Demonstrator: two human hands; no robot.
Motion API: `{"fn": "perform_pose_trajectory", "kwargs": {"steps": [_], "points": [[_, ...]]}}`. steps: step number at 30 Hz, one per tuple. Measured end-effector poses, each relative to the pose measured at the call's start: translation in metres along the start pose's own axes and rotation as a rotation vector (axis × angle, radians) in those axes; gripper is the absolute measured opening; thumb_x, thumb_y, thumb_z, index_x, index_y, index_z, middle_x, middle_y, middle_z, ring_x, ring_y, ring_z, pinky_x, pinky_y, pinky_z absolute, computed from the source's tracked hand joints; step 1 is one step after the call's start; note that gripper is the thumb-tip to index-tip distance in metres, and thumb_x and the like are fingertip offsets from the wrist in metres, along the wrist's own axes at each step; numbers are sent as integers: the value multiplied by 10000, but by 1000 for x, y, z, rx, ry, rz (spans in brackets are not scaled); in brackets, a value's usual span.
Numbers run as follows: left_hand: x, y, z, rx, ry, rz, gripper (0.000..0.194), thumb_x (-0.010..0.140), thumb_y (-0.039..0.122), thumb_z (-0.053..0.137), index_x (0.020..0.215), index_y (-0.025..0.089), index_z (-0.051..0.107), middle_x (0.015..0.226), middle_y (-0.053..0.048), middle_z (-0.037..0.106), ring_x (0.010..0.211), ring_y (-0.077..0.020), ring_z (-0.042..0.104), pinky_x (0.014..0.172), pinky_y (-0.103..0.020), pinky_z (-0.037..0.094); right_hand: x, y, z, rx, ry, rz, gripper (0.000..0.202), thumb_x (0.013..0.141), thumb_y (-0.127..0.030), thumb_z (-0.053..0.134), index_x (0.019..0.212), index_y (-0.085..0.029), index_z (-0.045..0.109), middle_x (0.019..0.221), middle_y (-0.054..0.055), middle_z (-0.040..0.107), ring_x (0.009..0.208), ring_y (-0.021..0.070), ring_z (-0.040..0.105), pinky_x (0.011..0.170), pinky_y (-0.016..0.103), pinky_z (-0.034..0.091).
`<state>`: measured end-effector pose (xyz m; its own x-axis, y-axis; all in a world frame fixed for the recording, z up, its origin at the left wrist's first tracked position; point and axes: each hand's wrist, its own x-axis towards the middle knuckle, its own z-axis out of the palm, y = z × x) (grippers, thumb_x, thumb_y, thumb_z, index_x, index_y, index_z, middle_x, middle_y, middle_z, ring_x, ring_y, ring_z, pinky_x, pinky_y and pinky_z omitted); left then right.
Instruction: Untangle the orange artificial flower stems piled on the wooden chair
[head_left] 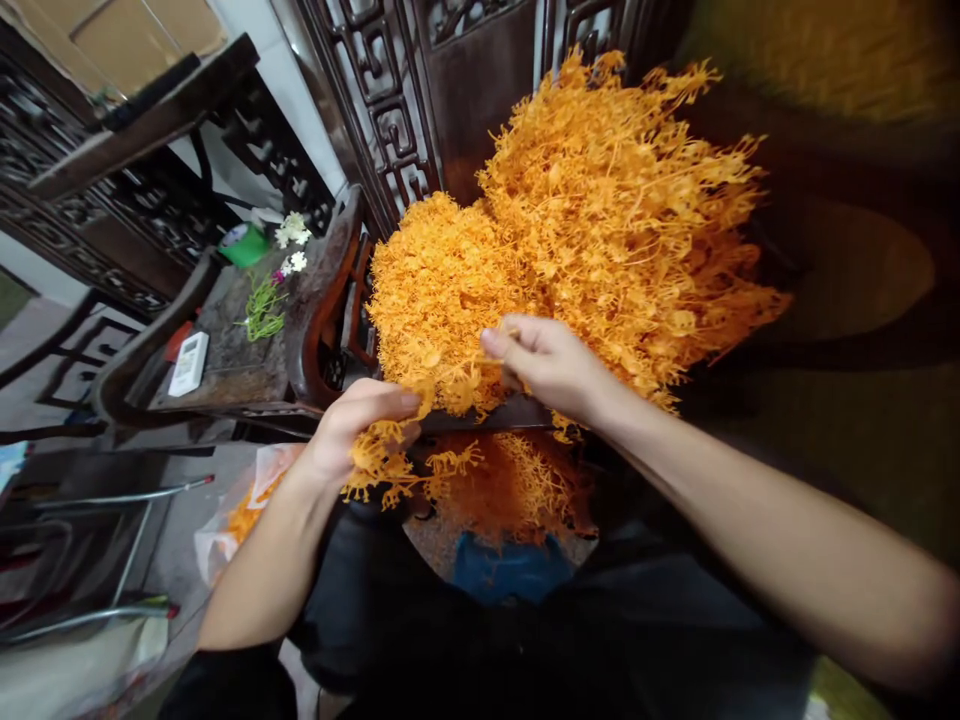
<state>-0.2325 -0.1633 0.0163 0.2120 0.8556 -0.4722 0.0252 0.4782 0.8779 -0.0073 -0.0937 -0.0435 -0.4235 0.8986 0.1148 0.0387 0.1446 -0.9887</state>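
Note:
My left hand (pixel 364 425) is closed around a small bunch of orange, branching, root-like sprigs (pixel 382 465) that hang below its fingers. To its right, my right hand (pixel 544 362) pinches the stem end of an orange sprig (pixel 465 372) stretching between both hands. Just behind them rises a big heap of the same orange sprigs (pixel 600 200), with a lower mound (pixel 442 270) on its left, both on a dark wooden seat. More orange sprigs (pixel 525 480) lie below, between my knees. The fingertips of my right hand are partly hidden.
Left of the heap, a carved wooden chair (pixel 307 330) holds a green tape roll (pixel 244 244), white flowers (pixel 292 230), green stems (pixel 262 308) and a white remote control (pixel 189 364). A plastic bag (pixel 217 540) with orange pieces stands on the floor. Something blue (pixel 510 568) sits between my legs.

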Motion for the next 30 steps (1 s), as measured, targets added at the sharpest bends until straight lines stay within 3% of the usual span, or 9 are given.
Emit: {"fn": "perform_pose_trajectory", "kwargs": {"steps": [3,6,9,12,17,20,22,24,30], "points": [[0,-2,4,3,-26,0,392,736,355,759,505,159,510,454,10,455,418,-81,377,473,-279,228,15,2,-15,130,391,-39,475,926,-648,591,723,-232,485,561,-49,383,488,100,338,461,260,297],[-4,1,6,33,-66,4,407,756,370,735,492,160,507,443,6,456,421,-81,368,488,-286,234,29,2,-37,210,553,-28,398,949,-593,539,765,-243,500,563,-56,325,483,110,309,453,264,318],[-4,4,7,88,-84,-24,416,746,407,753,513,157,515,456,17,456,436,-72,350,494,-277,225,27,-5,-36,232,448,-60,290,937,-499,534,993,-233,634,603,-36,406,533,133,380,482,275,345],[3,3,9,124,-92,-29,425,763,426,747,532,158,511,468,31,452,451,-68,340,498,-267,234,9,-15,-8,228,228,-82,362,938,-436,511,1183,-226,676,691,-9,501,595,141,430,529,288,374],[10,-2,15,213,-65,-13,433,788,450,742,565,158,514,530,31,489,487,-79,384,507,-259,256,-12,-29,22,-114,61,-208,385,1005,-455,532,777,-183,682,722,12,532,673,131,480,641,304,390],[7,-3,18,195,-112,-40,453,752,428,773,527,164,482,505,48,440,459,-68,355,495,-255,238,2,-28,3,-178,316,-285,376,1017,-406,557,725,-176,609,684,4,542,654,113,497,663,304,384],[5,-2,19,181,-132,-55,477,729,413,785,489,167,454,473,54,402,436,-60,325,488,-254,219,17,-24,-17,-22,570,-224,399,1053,-440,468,759,-189,564,616,-22,499,552,80,432,599,295,350],[3,1,19,156,-112,-62,453,731,415,776,494,165,481,470,47,422,433,-66,341,492,-256,233,26,-20,-32,147,649,-169,440,1076,-476,382,763,-202,522,637,-20,532,510,57,391,553,284,319],[8,4,15,194,-69,26,417,808,479,738,599,159,570,571,19,515,536,-105,436,555,-272,305,1,-24,-10,5,146,-173,489,969,-647,549,1050,-196,718,852,47,693,707,141,598,615,283,424]]}}
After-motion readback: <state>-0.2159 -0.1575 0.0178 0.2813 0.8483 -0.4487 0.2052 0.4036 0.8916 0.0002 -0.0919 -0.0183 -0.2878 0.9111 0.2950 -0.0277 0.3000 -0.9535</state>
